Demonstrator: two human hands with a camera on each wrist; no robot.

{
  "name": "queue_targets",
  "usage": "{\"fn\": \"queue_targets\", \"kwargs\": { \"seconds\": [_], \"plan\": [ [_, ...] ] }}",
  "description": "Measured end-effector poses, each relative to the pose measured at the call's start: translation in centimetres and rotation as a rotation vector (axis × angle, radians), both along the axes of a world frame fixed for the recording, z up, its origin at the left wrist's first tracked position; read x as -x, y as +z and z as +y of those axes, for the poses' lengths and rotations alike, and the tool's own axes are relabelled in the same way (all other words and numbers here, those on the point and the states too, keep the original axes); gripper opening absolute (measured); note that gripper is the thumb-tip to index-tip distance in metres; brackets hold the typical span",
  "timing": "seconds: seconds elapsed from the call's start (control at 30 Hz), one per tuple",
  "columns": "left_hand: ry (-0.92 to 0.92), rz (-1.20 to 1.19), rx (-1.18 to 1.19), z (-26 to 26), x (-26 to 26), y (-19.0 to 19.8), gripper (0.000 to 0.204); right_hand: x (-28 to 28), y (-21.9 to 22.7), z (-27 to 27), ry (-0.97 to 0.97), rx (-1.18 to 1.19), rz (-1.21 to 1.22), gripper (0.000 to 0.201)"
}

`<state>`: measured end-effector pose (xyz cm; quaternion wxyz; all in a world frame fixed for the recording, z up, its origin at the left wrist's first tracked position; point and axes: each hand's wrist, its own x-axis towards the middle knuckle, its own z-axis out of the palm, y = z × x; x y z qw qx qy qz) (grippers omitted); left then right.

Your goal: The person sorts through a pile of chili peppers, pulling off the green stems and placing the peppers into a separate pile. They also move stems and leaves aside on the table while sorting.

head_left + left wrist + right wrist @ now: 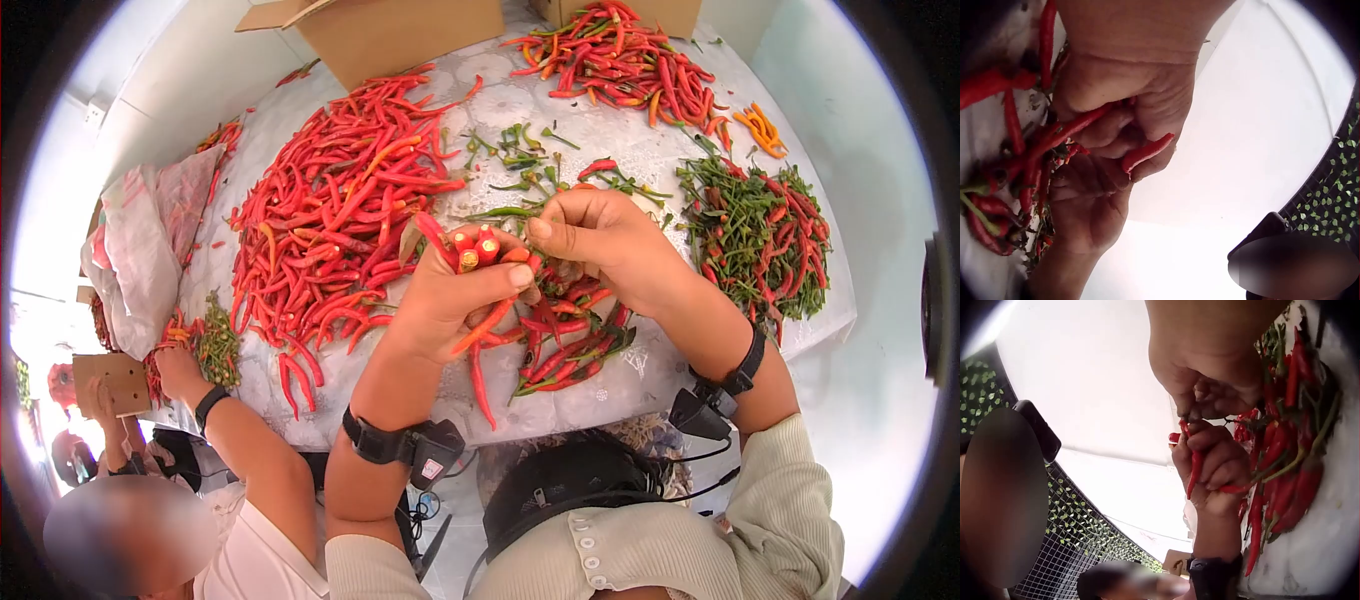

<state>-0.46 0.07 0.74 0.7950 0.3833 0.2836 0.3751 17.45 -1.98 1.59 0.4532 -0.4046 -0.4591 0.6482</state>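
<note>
In the head view my left hand (445, 305) holds a bunch of red chillies (487, 247), some with pale cut-looking ends up, its thumb across them. One red chilli (1147, 152) pokes out of the curled fingers in the left wrist view. Right beside it, my right hand (610, 240) has thumb and forefinger brought together. The right wrist view shows those fingertips pinching at the stem end of a red chilli (1195, 465) that the left hand grips. Beneath both hands lies a small pile of stemmed chillies (570, 355) on the patterned tablecloth (400, 400).
A large heap of red chillies (330, 220) spreads to the left. Green stems mixed with chillies (760, 235) lie at the right, loose stems (520, 150) ahead. Cardboard boxes (400, 40) stand behind. Another person's arm (250, 425) reaches in at the left, near a plastic bag (145, 245).
</note>
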Motion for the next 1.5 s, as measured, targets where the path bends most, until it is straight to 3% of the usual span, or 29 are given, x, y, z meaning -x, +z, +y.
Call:
{"fn": "queue_targets", "kwargs": {
  "seconds": [0.17,0.3,0.4,0.47,0.57,0.6,0.7,0.8,0.9,0.93,1.0,1.07,1.17,1.37,1.5],
  "plan": [
    [-0.095,0.033,0.043,0.6,0.7,0.0,0.017,-0.3,0.0,0.0,0.035,0.123,0.085,0.024],
    [-0.077,-0.017,0.171,0.9,0.9,0.3,0.015,-0.4,0.1,0.3,-0.160,0.083,0.102,0.021],
    [-0.190,-0.160,0.229,1.9,1.6,-0.6,0.018,-1.4,-0.1,0.9,-0.311,0.062,0.066,0.019],
    [-0.132,-0.211,0.283,2.0,1.5,-0.6,0.019,-1.8,0.7,0.9,-0.412,0.031,0.020,0.019],
    [-0.111,-0.273,0.365,2.3,1.6,-0.6,0.013,-3.8,1.7,0.5,-0.288,-0.072,-0.100,0.021],
    [-0.110,-0.297,0.384,2.4,1.7,-0.6,0.012,-4.6,2.0,0.3,-0.300,-0.145,-0.283,0.022],
    [-0.098,-0.367,0.419,2.7,2.0,-0.9,0.012,-6.6,2.4,-0.9,-0.361,-0.450,-1.197,0.021],
    [-0.076,-0.399,0.418,2.6,2.0,-1.1,0.018,-7.5,2.8,-2.8,-0.245,-0.422,-1.638,0.019],
    [-0.064,-0.399,0.421,2.3,1.7,-0.9,0.021,-5.4,3.3,-3.2,-0.402,-0.679,-1.566,0.017],
    [-0.064,-0.405,0.432,2.3,1.7,-1.0,0.021,-4.1,3.1,-3.0,-0.414,-0.772,-1.436,0.016],
    [-0.046,-0.405,0.451,2.5,1.7,-1.0,0.018,-1.3,2.7,-2.8,-0.275,-0.884,-1.176,0.017],
    [-0.007,-0.399,0.467,2.6,2.0,-1.0,0.012,0.6,2.8,-2.6,0.002,-0.854,-1.092,0.019],
    [0.061,-0.432,0.459,2.6,2.3,-0.7,0.012,2.5,2.1,-2.0,0.138,-0.914,-1.146,0.020],
    [0.047,-0.487,0.413,2.8,2.3,-1.4,0.010,3.8,0.3,-1.0,0.111,-0.969,-1.044,0.021],
    [0.143,-0.515,0.441,2.7,1.9,-1.5,0.012,2.4,1.0,-0.7,-0.136,-0.839,-0.801,0.019]
  ]
}}
